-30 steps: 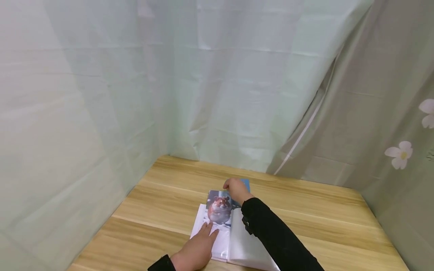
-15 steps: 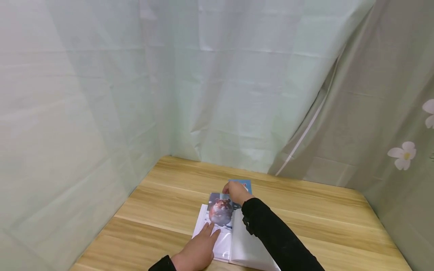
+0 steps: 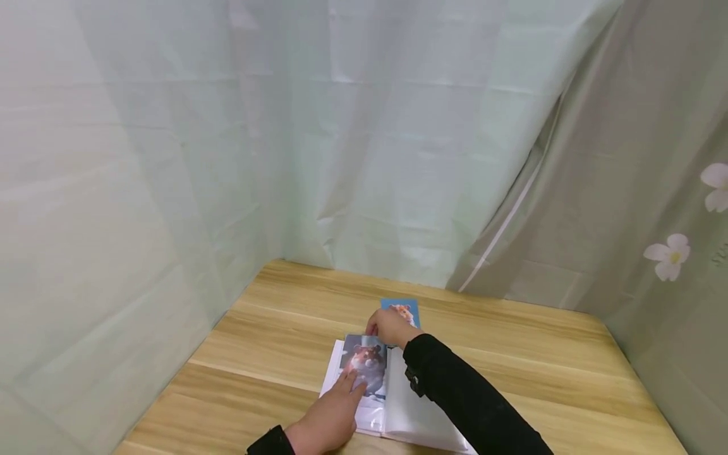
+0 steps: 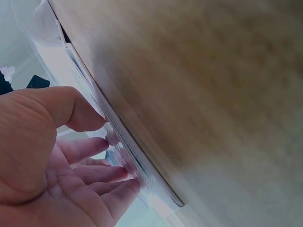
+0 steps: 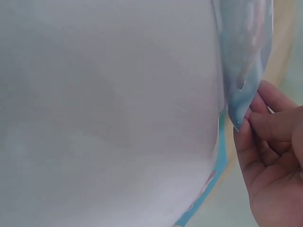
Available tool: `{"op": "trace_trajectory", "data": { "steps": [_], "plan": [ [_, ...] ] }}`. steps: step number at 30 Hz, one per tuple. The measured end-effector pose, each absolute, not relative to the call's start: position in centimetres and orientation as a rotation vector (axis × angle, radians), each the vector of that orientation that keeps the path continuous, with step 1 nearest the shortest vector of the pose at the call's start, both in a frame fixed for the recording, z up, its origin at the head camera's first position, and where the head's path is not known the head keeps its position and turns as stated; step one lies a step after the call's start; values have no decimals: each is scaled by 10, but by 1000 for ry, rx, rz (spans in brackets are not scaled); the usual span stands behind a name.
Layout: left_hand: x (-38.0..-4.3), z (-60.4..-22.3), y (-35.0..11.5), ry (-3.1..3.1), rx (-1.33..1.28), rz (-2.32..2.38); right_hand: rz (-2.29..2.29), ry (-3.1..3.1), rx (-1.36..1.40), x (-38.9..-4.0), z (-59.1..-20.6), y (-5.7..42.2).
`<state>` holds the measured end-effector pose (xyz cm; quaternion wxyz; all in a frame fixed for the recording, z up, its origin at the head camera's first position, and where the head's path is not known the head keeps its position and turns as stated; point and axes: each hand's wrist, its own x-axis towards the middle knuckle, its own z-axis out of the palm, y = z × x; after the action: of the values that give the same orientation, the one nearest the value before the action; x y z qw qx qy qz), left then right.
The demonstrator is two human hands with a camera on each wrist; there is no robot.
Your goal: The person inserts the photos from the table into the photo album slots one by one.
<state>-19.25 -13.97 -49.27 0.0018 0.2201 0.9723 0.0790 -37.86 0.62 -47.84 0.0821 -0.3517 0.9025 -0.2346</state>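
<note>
A photo album [image 3: 419, 407] lies spread on the wooden table, with a white blank page on its right side. On the left page a photo of a reddish hamster-like animal [image 3: 370, 365] sits mostly within the clear sleeve, its top edge near the album's top. My right hand [image 3: 392, 327] pinches the photo's upper corner between thumb and fingers, as the right wrist view shows with the photo [image 5: 242, 47] bowed. My left hand [image 3: 330, 414] rests on the left page, fingers extended over the sleeve. In the left wrist view the left fingertips [image 4: 124, 189] touch the page surface.
Behind the album lies a blue card [image 3: 392, 303] with an orange animal picture, partly covered by my right hand. The wooden table [image 3: 512, 354] reaches back to pale curtains [image 3: 398, 158] on the left and rear, and a grey-green flowered curtain on the right.
The photo has slid down the left page toward me, deeper into the sleeve, and my right hand has come along with it. More of the blue card shows. My left hand stays in place.
</note>
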Motion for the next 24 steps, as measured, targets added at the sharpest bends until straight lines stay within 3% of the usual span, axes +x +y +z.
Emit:
{"op": "trace_trajectory", "data": {
  "steps": [24],
  "plan": [
    [-192, -492, -142, 2957, 620, 432, -701, 2608, -1028, -359, -473, 6]
  ]
}}
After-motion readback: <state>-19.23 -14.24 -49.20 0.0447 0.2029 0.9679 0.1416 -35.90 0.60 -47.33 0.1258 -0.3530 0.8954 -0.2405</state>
